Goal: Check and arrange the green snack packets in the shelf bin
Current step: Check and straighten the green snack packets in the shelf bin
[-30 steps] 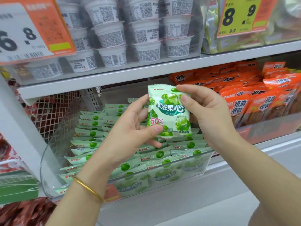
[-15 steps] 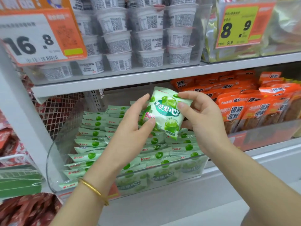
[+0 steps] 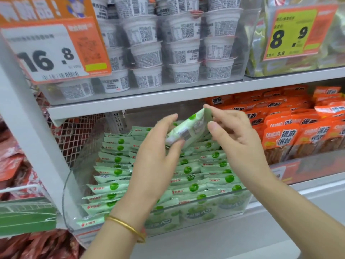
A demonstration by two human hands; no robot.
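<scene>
A single green snack packet [image 3: 188, 129] was held in the air above the back half of the clear shelf bin [image 3: 69, 199]. It was tilted with its higher end to the right, and its back with the barcode faced the camera. The left hand [image 3: 155, 165] had its grip clamped on the packet's lower left end, thumb on the near face and fingers behind. The right hand [image 3: 237, 141] had its grip pinched on the upper right end, forefinger at the top corner and thumb on the edge below it. A gold bangle [image 3: 128, 228] sat on the left wrist.

Beneath the hands the bin was packed with matching green packets [image 3: 115, 171] standing on edge in rows from front to back. Just beside it on the right, orange snack packets [image 3: 283, 135] filled the neighbouring space. On the shelf board [image 3: 149, 99] above stood stacked white cups [image 3: 147, 55], with an orange price tag [image 3: 46, 53] reading 16.8 at the left and a yellow price tag [image 3: 291, 34] reading 8.9 at the right
</scene>
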